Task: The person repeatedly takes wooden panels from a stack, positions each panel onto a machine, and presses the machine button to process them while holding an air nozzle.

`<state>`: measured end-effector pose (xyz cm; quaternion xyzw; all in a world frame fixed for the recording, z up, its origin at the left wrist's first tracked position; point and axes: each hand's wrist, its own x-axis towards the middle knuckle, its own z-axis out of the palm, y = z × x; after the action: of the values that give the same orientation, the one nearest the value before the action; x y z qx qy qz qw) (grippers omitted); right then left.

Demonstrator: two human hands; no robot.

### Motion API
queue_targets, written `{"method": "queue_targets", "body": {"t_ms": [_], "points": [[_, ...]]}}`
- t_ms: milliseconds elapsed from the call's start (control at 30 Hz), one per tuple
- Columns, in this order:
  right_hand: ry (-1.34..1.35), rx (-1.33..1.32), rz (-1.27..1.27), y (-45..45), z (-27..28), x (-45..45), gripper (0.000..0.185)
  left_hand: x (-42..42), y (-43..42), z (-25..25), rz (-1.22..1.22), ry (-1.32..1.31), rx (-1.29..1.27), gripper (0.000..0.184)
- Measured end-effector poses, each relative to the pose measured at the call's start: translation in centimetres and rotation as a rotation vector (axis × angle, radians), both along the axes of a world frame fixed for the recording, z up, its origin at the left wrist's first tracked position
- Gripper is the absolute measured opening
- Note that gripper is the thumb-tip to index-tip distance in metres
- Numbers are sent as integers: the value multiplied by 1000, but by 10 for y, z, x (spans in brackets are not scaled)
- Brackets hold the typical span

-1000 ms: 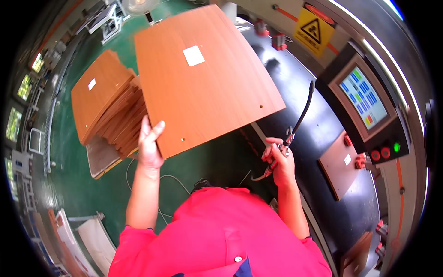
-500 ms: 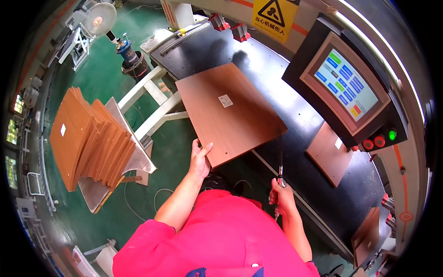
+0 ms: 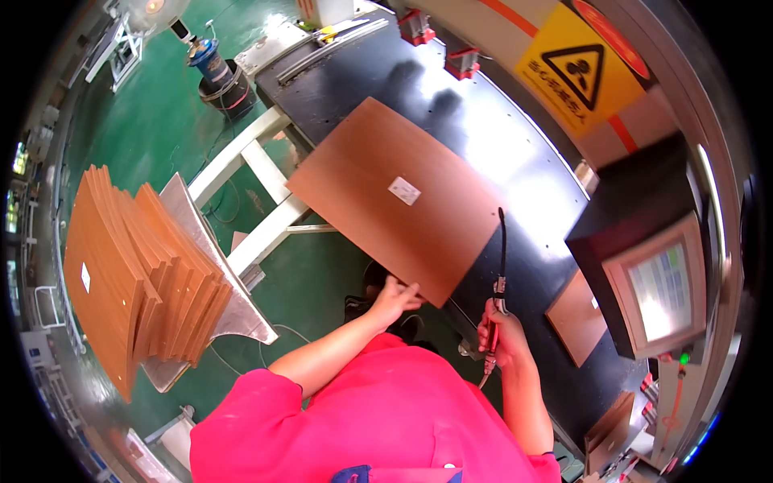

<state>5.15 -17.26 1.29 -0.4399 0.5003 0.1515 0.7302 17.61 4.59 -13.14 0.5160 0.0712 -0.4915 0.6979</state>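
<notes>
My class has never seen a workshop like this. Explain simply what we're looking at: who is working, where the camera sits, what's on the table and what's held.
There is no robot here, only a person's two bare hands. One camera, worn on the head, takes every picture, looking forward and down.

A wooden board with a white label is over the dark table, its near end sticking out past the edge. The left hand touches that end. The right hand holds a tool with a thin black nozzle.

Another board lies farther right, near a screen. A stack of boards stands at left.
</notes>
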Motion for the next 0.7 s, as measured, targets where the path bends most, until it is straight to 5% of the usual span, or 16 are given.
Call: {"method": "queue_targets", "body": {"t_ms": [67,133,200,267,333,433,533,700], "points": [[26,-2,19,1,3,16,40,15,9,0,-429,-166,119,34],[27,17,39,2,4,27,41,50,14,51,-601,-361,55,24],[31,37,37,2,3,33,42,105,14,72,-458,-786,88,25],[59,34,29,2,2,41,42,176,10,78,-285,-1315,345,42],[61,49,4,4,1,51,42,242,3,80,-610,-1610,496,71],[30,79,-34,6,2,74,41,271,8,45,-830,-1806,480,89],[14,100,-73,14,4,88,41,264,8,44,-800,-1711,620,95],[-43,122,-125,18,9,115,43,255,-27,26,-405,-1551,1065,95]]}}
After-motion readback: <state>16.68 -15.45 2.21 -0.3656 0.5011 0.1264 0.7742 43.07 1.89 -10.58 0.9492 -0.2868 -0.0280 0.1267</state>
